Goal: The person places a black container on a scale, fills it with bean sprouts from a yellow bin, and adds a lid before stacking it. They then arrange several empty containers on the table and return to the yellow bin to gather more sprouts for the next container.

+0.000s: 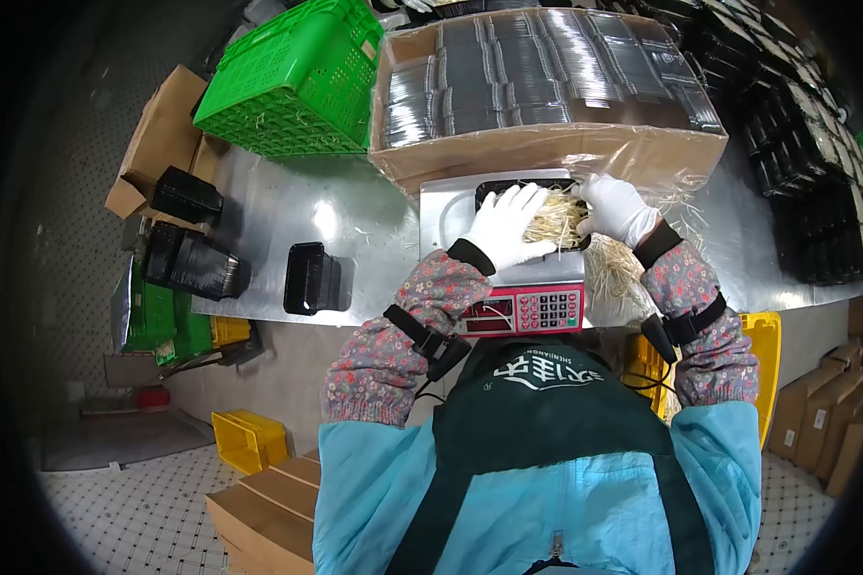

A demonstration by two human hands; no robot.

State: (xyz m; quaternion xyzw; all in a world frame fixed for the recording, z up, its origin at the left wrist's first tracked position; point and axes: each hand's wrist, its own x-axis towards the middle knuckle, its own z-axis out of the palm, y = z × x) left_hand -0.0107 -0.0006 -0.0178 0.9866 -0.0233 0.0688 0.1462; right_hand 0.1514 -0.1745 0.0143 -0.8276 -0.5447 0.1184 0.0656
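Note:
A black tray (489, 188) filled with pale, thin strands (552, 218) rests on a scale (441, 213) with a red keypad panel. My left hand (510, 226), in a white glove, lies with spread fingers on the strands at the tray's left part. At the tray's right end my right hand (618, 209), also gloved, has its fingers bent inward against the strands and the rim; whether it pinches any strands is hidden. Beside the scale on the right, a loose heap of the same strands (616, 270) lies on the metal table (379, 192).
Behind the scale stands a carton (547, 151) of stacked clear lids. A green crate (292, 81) is at the back left. Black trays (312, 278) stand on the left. Stacked filled trays (815, 182) line the right. Yellow crates (249, 439) are below the table.

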